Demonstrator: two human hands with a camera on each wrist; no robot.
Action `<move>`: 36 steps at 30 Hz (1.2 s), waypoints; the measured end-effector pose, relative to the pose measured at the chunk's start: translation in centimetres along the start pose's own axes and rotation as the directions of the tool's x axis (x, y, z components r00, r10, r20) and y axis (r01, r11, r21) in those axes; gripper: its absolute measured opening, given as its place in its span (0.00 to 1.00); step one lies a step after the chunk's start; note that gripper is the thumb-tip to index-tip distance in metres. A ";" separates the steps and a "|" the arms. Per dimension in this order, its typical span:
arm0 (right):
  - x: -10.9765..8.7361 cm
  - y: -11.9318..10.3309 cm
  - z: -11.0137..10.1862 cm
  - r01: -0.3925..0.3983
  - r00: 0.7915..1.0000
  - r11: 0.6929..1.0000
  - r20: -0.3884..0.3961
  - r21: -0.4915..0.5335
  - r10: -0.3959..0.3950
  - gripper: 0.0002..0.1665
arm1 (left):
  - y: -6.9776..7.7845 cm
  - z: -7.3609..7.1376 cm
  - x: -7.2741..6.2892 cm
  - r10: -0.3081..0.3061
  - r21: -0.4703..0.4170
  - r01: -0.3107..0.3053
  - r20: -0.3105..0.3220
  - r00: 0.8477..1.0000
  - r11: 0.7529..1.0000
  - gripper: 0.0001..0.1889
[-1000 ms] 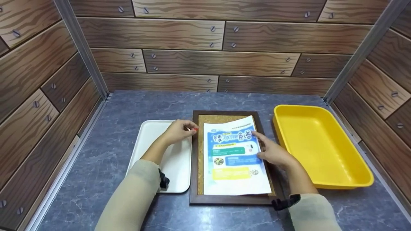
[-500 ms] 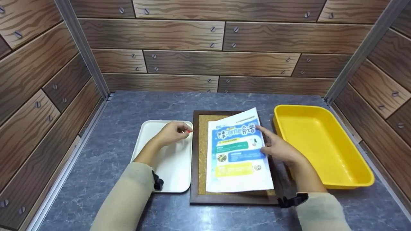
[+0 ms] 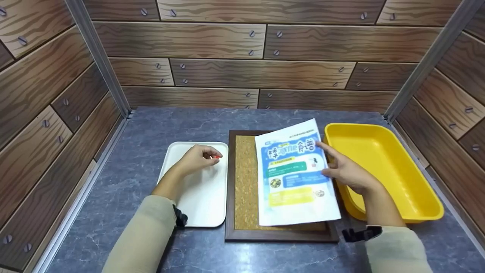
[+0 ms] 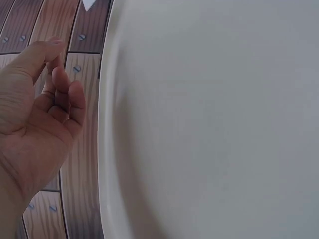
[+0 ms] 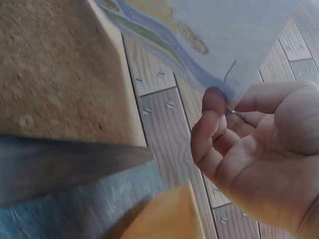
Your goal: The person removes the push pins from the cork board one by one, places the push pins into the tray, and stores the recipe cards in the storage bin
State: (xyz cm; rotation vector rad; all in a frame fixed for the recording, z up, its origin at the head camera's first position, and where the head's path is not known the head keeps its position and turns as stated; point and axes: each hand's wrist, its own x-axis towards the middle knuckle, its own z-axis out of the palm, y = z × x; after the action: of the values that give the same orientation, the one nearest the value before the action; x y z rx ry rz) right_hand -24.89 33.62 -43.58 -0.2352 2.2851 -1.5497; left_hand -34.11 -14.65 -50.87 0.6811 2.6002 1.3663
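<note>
My left hand (image 3: 195,159) pinches a small red push pin (image 3: 216,156) between thumb and fingertips, above the white tray (image 3: 204,204). In the left wrist view the curled left hand (image 4: 42,109) shows beside the tray's edge, the pin hidden there. My right hand (image 3: 348,170) holds a printed paper sheet (image 3: 299,212) by its right edge, thumb and fingers pinching it. The sheet, with blue, green and yellow print, tilts over the framed corkboard (image 3: 245,182) and covers much of it. From the right wrist, the sheet (image 5: 224,35) rises from the fingertips of the right hand (image 5: 249,139).
A yellow bin (image 3: 379,170) stands right of the board, under the right forearm. The tray sits close against the board's left frame. Wood-patterned walls (image 3: 212,72) enclose the dark marbled tabletop (image 3: 144,125) at the back and both sides.
The paper has been lifted and shifted right in my right hand, its top right corner rising and more cork showing at left. My left hand has drawn back left from the frame with the push pin.
</note>
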 end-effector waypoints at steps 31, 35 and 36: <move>-3.9 4.8 -8.3 0.000 0.998 0.999 -0.068 0.032 0.002 0.53 | -0.3 -3.3 -3.7 -0.105 0.081 0.094 0.144 0.984 0.992 0.11; -4.4 5.6 -9.6 -0.022 0.995 0.999 -0.094 -0.034 0.019 0.51 | -0.5 -3.5 -4.0 -0.153 0.095 0.134 0.223 0.963 0.986 0.10; -4.5 5.8 -9.9 -0.033 0.994 0.998 -0.101 -0.054 0.027 0.49 | -0.6 -3.6 -4.1 -0.159 0.103 0.138 0.240 0.958 0.985 0.10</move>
State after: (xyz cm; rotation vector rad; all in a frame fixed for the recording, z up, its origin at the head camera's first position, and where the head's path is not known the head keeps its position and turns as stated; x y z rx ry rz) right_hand -24.26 45.84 -44.76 -0.1393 2.3998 -1.5169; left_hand -31.79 -19.50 -49.69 0.6094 2.4652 1.0582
